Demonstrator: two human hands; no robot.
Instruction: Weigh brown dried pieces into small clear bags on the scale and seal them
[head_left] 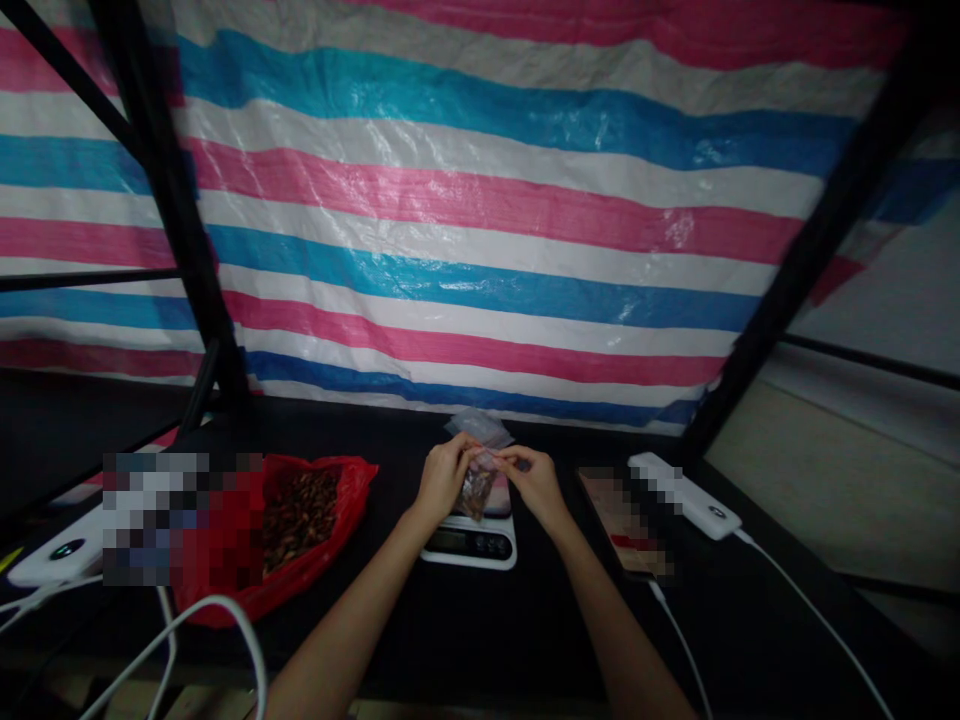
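Note:
My left hand (442, 478) and my right hand (534, 480) both pinch the top of a small clear plastic bag (477, 490) with brown bits inside. The bag hangs just above a small white digital scale (471, 543) on the black table. Behind my hands lies a stack of empty clear bags (480, 428). A red plastic bag (300, 520), open and filled with the same brown bits, sits to the left of my left hand.
White power banks lie at the far left (45, 560) and right (697, 505), with white cables (225, 612) running off the front edge. A phone (626, 520) rests right of the scale. A striped tarp (480, 230) and black frame poles (172, 200) close the back.

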